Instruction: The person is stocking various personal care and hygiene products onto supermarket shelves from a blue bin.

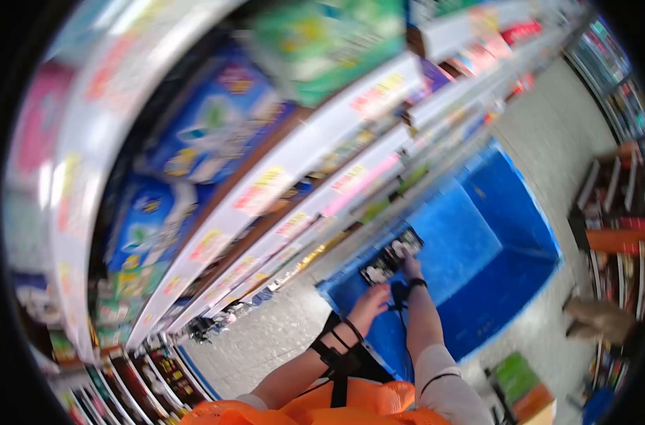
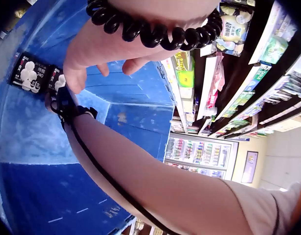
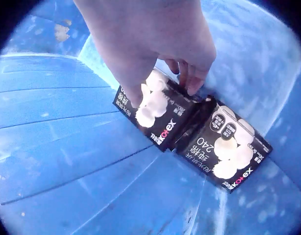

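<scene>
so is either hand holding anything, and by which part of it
The right hand pinches one black Kotex pack across its end nearest the wrist; the left hand holds nothing.

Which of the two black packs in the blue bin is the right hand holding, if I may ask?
It is the pack under the thumb of the right hand; the other pack, beside it, shows 240 uncovered and has no finger on it.

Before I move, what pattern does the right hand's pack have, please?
The pack has white rounded shapes on black, clearest in the right wrist view.
</scene>
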